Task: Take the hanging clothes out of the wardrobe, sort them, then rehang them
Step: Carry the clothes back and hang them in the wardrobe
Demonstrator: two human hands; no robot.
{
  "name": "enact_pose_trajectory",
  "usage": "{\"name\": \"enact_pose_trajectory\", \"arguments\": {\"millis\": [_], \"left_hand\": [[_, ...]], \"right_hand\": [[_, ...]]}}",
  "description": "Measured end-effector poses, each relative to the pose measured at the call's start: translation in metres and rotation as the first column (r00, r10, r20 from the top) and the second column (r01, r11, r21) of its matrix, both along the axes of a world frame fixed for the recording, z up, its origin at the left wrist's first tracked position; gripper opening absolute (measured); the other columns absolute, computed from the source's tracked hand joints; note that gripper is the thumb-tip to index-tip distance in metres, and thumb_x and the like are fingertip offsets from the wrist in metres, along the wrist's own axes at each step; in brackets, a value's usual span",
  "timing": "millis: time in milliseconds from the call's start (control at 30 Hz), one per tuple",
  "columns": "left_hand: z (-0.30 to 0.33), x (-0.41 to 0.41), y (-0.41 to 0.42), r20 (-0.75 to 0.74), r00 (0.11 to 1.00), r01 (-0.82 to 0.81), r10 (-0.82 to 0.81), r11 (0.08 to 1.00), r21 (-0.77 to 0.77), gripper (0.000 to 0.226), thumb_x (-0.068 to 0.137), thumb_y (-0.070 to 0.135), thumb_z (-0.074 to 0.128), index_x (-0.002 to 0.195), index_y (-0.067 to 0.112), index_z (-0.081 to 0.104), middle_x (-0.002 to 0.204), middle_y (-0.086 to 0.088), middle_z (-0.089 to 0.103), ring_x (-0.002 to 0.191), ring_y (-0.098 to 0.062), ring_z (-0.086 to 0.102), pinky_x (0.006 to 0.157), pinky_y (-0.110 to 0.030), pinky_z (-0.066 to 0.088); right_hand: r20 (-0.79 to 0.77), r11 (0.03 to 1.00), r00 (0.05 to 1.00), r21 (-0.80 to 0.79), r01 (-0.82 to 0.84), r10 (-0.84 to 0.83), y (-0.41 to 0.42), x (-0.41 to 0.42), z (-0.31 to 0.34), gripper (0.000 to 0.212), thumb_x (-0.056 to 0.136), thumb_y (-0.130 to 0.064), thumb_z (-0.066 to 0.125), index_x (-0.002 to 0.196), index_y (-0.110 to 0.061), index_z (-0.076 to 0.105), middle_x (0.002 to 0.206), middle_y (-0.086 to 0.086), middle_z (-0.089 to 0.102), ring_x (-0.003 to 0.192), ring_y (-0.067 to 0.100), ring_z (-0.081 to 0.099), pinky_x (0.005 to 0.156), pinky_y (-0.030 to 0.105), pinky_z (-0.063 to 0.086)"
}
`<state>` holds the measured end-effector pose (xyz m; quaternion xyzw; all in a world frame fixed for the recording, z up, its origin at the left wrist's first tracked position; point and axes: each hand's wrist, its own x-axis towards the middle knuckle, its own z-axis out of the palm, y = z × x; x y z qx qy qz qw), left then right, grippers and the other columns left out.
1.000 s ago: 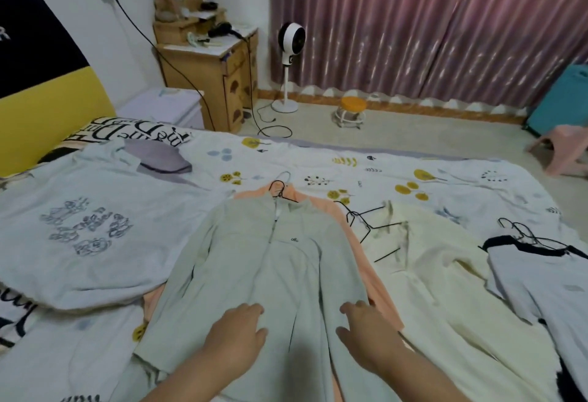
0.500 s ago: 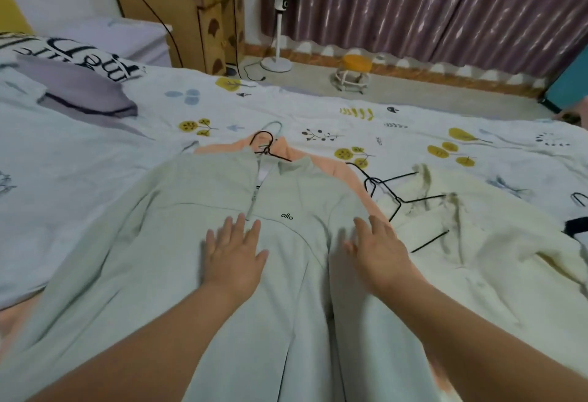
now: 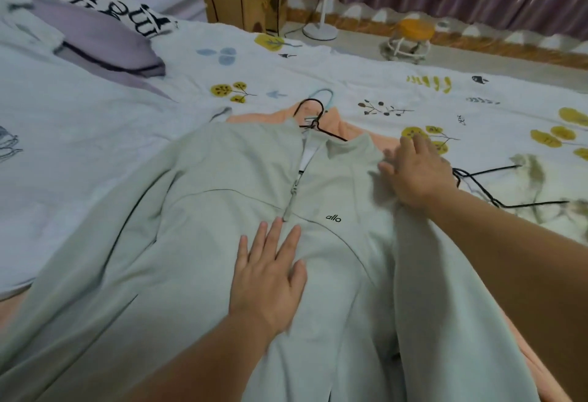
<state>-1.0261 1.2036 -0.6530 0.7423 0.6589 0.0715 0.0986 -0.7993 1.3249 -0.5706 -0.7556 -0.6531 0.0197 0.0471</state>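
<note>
Sorting step: the jacket is lying mid-frame on the bed, both hands flat and open, left hand pressing its chest, right hand its shoulder. Next, probably gripping the hanger.

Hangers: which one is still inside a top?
The black hanger at the green top's collar. The other black hanger lies bare beside the right hand.

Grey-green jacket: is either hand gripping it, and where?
Neither grips it. The left hand lies flat on the chest of the jacket below the zip; the right hand presses flat on its shoulder.
</note>
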Motion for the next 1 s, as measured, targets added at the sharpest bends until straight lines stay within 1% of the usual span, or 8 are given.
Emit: {"name": "enact_pose_trajectory", "arguments": {"millis": [133,200,333,433,667,800,900,1000], "left_hand": [[-0.006,-0.003,0.001,0.049,0.999,0.002,-0.003,1.000,0.003,0.053,0.082,0.040,0.036,0.132,0.030,0.049,0.138,0.000,0.052,0.127,-0.021,0.049,0.109,-0.037,0.010],[-0.007,-0.004,0.002,0.063,0.998,0.006,-0.008,1.000,0.029,0.053,0.081,0.040,0.037,0.133,0.032,0.045,0.138,0.001,0.051,0.128,-0.020,0.049,0.108,-0.039,0.014],[-0.015,-0.006,0.005,0.043,0.999,0.001,-0.004,0.997,0.078,0.054,0.081,0.040,0.037,0.134,0.032,0.043,0.140,0.002,0.050,0.130,-0.019,0.046,0.107,-0.040,0.016],[-0.016,-0.006,0.006,0.060,0.998,-0.006,0.001,0.997,0.079,0.054,0.081,0.039,0.037,0.134,0.032,0.045,0.140,0.002,0.050,0.131,-0.018,0.044,0.108,-0.039,0.015],[-0.008,-0.004,0.009,0.026,1.000,-0.009,0.008,0.998,0.055,0.055,0.082,0.039,0.029,0.127,0.024,0.058,0.133,-0.002,0.056,0.128,-0.021,0.049,0.111,-0.036,0.006],[0.004,-0.004,0.003,-0.062,0.998,0.023,-0.026,0.999,-0.044,0.090,0.067,0.045,-0.019,0.149,0.027,0.016,0.157,0.004,0.016,0.145,-0.015,0.008,0.109,-0.036,-0.017],[0.018,-0.011,-0.010,-0.127,0.985,0.095,-0.115,0.983,-0.159,0.071,0.083,0.041,-0.011,0.150,0.022,0.006,0.158,0.001,0.005,0.145,-0.019,0.001,0.115,-0.045,-0.004],[0.049,-0.021,-0.033,0.032,0.980,0.195,-0.195,0.981,0.014,0.048,0.101,0.031,0.021,0.131,0.007,0.050,0.136,-0.011,0.050,0.126,-0.018,0.046,0.103,-0.027,0.033]], "right_hand": [[0.107,0.987,0.994,-0.160,0.023,-0.005,0.029,-0.001,-0.008,0.110,0.077,-0.064,0.058,0.149,-0.013,-0.008,0.158,0.010,-0.012,0.145,0.032,-0.006,0.115,0.054,0.008],[0.090,0.971,0.996,-0.235,0.037,-0.016,0.036,0.001,-0.014,0.119,0.070,-0.069,0.062,0.149,-0.014,-0.007,0.158,0.007,-0.001,0.146,0.027,0.000,0.112,0.060,0.011],[0.033,0.962,0.999,-0.272,0.027,-0.018,0.044,-0.004,-0.013,0.077,0.065,-0.061,0.073,0.117,-0.014,0.042,0.130,0.012,0.048,0.124,0.032,0.041,0.097,0.049,0.037],[0.034,0.968,0.998,-0.247,-0.046,0.056,0.032,-0.017,-0.010,0.051,0.071,-0.059,0.066,0.091,-0.020,0.039,0.110,0.012,0.059,0.104,0.033,0.054,0.081,0.038,0.045],[0.037,0.996,0.996,-0.034,-0.083,0.084,-0.062,-0.057,-0.009,0.028,0.081,-0.038,0.057,0.089,-0.017,0.040,0.099,0.010,0.063,0.094,0.032,0.060,0.065,0.031,0.034],[-0.047,0.990,0.997,-0.122,-0.067,0.062,-0.114,-0.071,0.009,0.035,0.080,-0.044,0.057,0.102,-0.018,0.051,0.104,0.006,0.065,0.101,0.028,0.059,0.067,0.030,0.029],[-0.217,0.986,0.970,-0.106,-0.131,0.106,-0.151,-0.077,0.031,0.028,0.080,-0.047,0.061,0.084,-0.022,0.049,0.092,0.002,0.063,0.091,0.024,0.059,0.063,0.028,0.028],[-0.287,0.982,0.948,-0.083,-0.170,0.140,-0.184,-0.079,0.055,0.029,0.083,-0.045,0.057,0.072,-0.025,0.040,0.081,0.000,0.057,0.079,0.022,0.055,0.054,0.028,0.024]]}}
